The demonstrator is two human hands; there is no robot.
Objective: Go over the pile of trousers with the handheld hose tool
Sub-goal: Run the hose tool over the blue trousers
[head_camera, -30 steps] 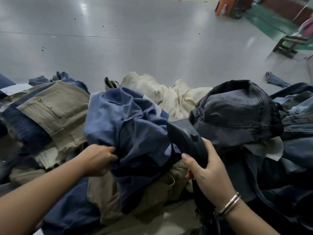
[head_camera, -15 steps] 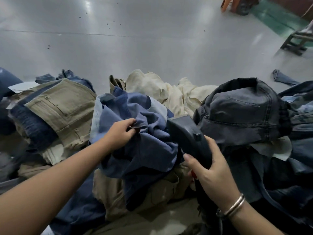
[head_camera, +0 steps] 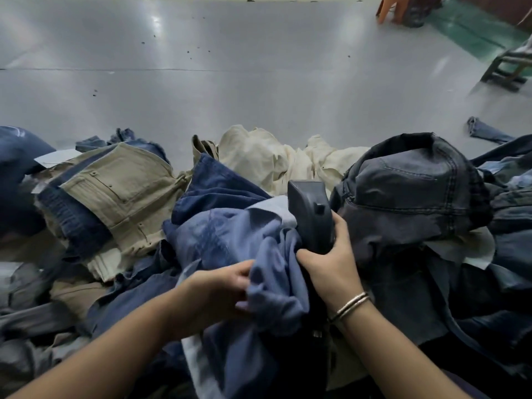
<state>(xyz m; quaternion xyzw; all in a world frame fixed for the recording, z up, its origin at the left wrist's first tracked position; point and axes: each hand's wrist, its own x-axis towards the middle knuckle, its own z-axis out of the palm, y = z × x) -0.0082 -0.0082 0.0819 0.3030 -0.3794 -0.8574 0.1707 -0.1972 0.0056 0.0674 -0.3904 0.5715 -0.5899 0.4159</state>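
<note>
A pile of trousers fills the lower half of the view. On top in the middle lie blue trousers (head_camera: 230,234). My left hand (head_camera: 221,286) grips a fold of that blue cloth near me. My right hand (head_camera: 331,263), with bangles on the wrist, grips the dark grey handheld hose tool (head_camera: 309,214), whose head points away from me and sits against the blue cloth. Its hose is hidden below my wrist. Khaki trousers (head_camera: 121,191) lie at the left, cream ones (head_camera: 267,156) behind, dark grey jeans (head_camera: 408,197) at the right.
Beyond the pile stretches a shiny grey floor (head_camera: 230,82). An orange stool (head_camera: 388,10) stands at the far right, a low wooden stool (head_camera: 509,67) nearer the right edge. A loose denim leg (head_camera: 486,133) lies on the floor.
My left hand has come back towards me and now grips a lower fold of the blue trousers. The tool has swung more upright and further into the pile.
</note>
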